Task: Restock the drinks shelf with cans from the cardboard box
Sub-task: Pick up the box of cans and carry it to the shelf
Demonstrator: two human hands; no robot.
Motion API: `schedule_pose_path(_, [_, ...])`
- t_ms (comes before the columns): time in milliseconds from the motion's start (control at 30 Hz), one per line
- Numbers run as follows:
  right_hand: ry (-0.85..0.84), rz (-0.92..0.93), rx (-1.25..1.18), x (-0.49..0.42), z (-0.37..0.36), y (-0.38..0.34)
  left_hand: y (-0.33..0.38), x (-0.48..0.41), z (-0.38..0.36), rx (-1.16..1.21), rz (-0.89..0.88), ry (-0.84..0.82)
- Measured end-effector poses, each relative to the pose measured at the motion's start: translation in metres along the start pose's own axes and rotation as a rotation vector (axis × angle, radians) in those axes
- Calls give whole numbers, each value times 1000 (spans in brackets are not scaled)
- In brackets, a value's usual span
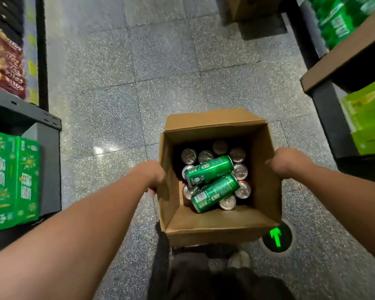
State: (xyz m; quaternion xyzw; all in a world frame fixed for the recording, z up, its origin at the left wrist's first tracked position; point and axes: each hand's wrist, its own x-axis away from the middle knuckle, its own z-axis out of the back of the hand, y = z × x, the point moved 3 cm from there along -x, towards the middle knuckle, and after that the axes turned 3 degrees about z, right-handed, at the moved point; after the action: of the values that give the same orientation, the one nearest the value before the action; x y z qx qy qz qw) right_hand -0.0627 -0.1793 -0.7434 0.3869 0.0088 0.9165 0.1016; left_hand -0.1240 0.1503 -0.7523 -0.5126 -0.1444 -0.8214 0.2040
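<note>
An open cardboard box (pixel 214 226) sits in the near middle of a shop aisle, over the speckled grey floor (pixel 160 61) and just ahead of the person's dark trousers and a pale shoe (pixel 239 258). Whether the box rests on the floor or is lifted cannot be told.

The left hand (pixel 155 174) grips the box's left wall, its fingers curled over the top edge. The right hand (pixel 287 162) is closed over the rim of the right wall in the same way, its fingers mostly hidden behind the cardboard.

Inside the box stand upright cans (pixel 239 171), silver tops up, packed toward the far and right sides. Two green cans (pixel 209 169) lie on their sides on top of them, slanted, one just nearer than the other.

On the left, a dark metal shelf (pixel 50 122) holds green cartons (pixel 11 180) on its low level, with red bottles (pixel 13 68) farther along. On the right, another shelf (pixel 325 105) carries lime-green cartons (pixel 366 113), and green shrink-wrapped packs (pixel 342 20) sit higher and farther away. A second brown box (pixel 251 7) stands at the far end of the aisle. A round floor marker with a glowing green arrow (pixel 276 237) shows just beside the box's near right corner
</note>
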Motion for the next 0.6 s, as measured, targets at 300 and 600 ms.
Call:
schedule_pose_path(300, [-21,14,18,-71,85,-50,29,-49,99,14,3,-55])
schedule_pose_path(600, [-19,97,71,-171,182,-108,70,-101,202,87,107,-50])
